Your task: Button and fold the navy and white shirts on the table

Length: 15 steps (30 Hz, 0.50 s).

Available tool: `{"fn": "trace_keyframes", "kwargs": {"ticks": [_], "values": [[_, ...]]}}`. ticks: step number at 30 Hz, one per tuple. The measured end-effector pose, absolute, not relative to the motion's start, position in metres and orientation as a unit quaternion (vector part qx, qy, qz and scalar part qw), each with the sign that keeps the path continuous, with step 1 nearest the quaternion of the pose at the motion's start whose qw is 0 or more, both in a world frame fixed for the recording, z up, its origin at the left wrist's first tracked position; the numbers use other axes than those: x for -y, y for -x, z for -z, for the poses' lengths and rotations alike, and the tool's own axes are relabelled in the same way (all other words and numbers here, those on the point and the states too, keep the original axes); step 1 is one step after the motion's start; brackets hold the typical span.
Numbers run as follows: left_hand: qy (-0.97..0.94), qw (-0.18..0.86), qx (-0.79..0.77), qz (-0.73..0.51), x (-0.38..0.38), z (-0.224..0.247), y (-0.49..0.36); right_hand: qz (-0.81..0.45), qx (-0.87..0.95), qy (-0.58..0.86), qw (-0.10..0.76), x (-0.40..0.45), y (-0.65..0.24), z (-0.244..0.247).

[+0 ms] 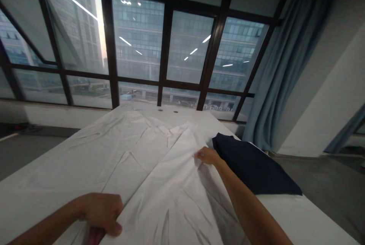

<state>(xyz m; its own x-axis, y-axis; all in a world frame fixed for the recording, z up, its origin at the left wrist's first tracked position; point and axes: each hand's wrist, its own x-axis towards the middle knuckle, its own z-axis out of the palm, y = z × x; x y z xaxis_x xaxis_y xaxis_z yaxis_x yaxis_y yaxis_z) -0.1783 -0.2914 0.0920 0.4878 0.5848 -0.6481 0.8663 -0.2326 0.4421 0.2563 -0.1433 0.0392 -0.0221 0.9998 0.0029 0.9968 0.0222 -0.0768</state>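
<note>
A white garment (171, 176) with creases and folds lies spread over a white table (288, 214), and part of it is raised between my hands. Down at the lower left, my left hand (104, 212) is closed on the garment's near edge. My right hand (207, 155) pinches the garment's right side, farther from me, fingers pressed together on the cloth. More of the white cloth lies flat on the left half of the table.
Folded dark navy cloth (253, 165) rests on the table's right side. Beyond the table's far edge are large windows (137, 39) with dark frames. A blue curtain (282, 73) hangs at the right, beside a pale pillar (322, 96).
</note>
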Motion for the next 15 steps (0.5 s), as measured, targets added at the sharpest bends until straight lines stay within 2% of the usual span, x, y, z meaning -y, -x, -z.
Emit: {"fn": "trace_keyframes", "kwargs": {"ticks": [1, 3, 5, 7, 10, 15], "values": [[-0.762, 0.366, -0.494, 0.203, 0.290, -0.094, 0.176, -0.012, 0.714, 0.699, 0.019, 0.140, -0.252, -0.042], [-0.769, 0.283, -0.547, 0.172, 0.286, -0.097, 0.168, 0.033, 0.716, 0.696, 0.035, 0.132, -0.240, -0.044], [-0.802, 0.179, -0.567, 0.049, 0.276, -0.097, 0.154, 0.061, 0.714, 0.694, 0.067, 0.123, -0.228, -0.037], [-0.849, 0.112, -0.512, -0.067, 0.259, -0.091, 0.138, 0.048, 0.714, 0.694, 0.073, 0.116, -0.219, -0.024], [-0.916, 0.087, -0.375, -0.112, 0.230, -0.067, 0.122, -0.014, 0.716, 0.696, 0.047, 0.107, -0.215, -0.002], [-0.956, 0.116, -0.261, -0.066, 0.201, -0.029, 0.126, -0.054, 0.719, 0.692, 0.045, 0.089, -0.228, 0.012]]}}
